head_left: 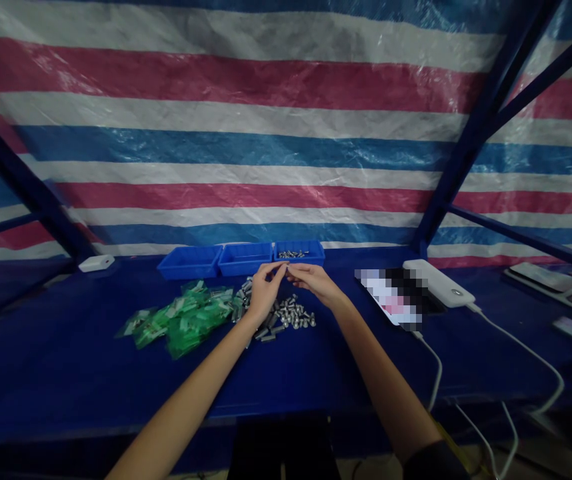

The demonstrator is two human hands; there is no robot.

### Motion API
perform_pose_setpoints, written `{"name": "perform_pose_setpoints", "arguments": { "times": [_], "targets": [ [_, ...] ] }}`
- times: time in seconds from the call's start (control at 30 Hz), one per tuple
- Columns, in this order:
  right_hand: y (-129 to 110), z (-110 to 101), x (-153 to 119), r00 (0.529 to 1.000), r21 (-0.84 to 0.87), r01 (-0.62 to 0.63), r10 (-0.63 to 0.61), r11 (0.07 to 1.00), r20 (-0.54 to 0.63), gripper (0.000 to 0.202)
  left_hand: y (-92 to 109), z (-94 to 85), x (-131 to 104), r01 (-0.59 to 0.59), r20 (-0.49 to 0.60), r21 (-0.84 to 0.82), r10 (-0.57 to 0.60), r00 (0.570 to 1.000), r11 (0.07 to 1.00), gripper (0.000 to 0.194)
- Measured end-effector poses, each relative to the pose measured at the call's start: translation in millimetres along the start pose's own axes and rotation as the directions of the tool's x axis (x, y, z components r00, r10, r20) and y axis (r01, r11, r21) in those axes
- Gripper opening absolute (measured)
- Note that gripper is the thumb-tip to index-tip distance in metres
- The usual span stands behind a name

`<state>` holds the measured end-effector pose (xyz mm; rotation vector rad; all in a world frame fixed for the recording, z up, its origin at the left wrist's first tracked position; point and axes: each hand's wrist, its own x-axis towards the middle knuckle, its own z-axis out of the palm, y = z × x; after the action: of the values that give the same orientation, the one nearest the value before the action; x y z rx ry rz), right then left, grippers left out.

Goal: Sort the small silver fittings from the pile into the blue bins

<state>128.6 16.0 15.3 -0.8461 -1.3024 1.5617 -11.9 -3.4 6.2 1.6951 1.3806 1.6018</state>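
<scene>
My left hand (265, 290) and my right hand (317, 280) meet at their fingertips in front of the blue bins. Each is closed in a pinch, and what lies between the fingers is too small to make out. Below them on the table spreads a pile of silvery screws (296, 315). Metal cylinder-shaped pieces (269, 331) lie beside the screws, partly hidden by my left hand and forearm. To the left sits a heap of green plastic bags (186, 323), some with small parts inside.
Three blue bins (191, 261) stand in a row at the back; the right one (299, 244) holds small metal screws. On the right lie a phone (391, 303), a white power bank (439, 283) and cables (521, 333). A white device (97, 263) sits back left. Blue frame posts (459, 167) flank the table.
</scene>
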Motion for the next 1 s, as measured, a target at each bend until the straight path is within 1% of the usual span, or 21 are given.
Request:
{"name": "perform_pose_setpoints", "arguments": {
  "times": [0.13, 0.23, 0.3, 0.47, 0.6, 0.73, 0.8, 0.93, 1.0],
  "targets": [
    [4, 0, 3, 0.999, 0.028, -0.013, 0.014, 1.000, -0.034, 0.028, 2, 0.6, -2, -0.010, -0.034, 0.000, 0.010, 0.999, 1.000, 0.030],
    [4, 0, 4, 0.996, 0.013, -0.005, 0.006, 1.000, -0.089, 0.030, 4, 1.5, -4, -0.011, -0.089, 0.040, 0.014, 0.996, 0.999, 0.028],
    [5, 1, 4, 0.991, 0.010, 0.000, 0.001, 1.000, -0.131, 0.031, 4, 2.1, -4, -0.013, -0.106, 0.050, 0.018, 0.994, 0.999, 0.027],
    [8, 5, 7, 0.978, 0.011, 0.021, -0.018, 1.000, -0.207, 0.030, 3, 3.0, -5, -0.010, -0.061, 0.075, 0.014, 0.998, 0.997, 0.024],
    [8, 5, 7, 0.965, -0.033, 0.031, -0.039, 0.999, -0.259, 0.025, 3, 2.5, -5, 0.005, -0.016, 0.118, -0.003, 1.000, 0.993, 0.022],
    [7, -1, 7, 0.928, -0.104, -0.022, -0.019, 0.994, -0.373, 0.019, 2, 1.3, -4, 0.059, -0.016, 0.128, -0.057, 0.998, 0.990, 0.025],
    [8, -5, 8, 0.911, -0.114, -0.055, 0.003, 0.992, -0.412, 0.018, 0, 1.3, -3, 0.082, -0.021, 0.122, -0.080, 0.997, 0.989, 0.024],
    [11, -9, 12, 0.901, -0.073, -0.077, 0.037, 0.994, -0.432, 0.023, -4, 2.2, -2, 0.088, -0.029, 0.111, -0.085, 0.996, 0.990, 0.022],
    [10, -9, 12, 0.918, -0.024, -0.017, 0.006, 1.000, -0.397, 0.029, -5, 2.6, -2, 0.083, -0.035, 0.112, -0.079, 0.996, 0.990, 0.020]
  ]
}}
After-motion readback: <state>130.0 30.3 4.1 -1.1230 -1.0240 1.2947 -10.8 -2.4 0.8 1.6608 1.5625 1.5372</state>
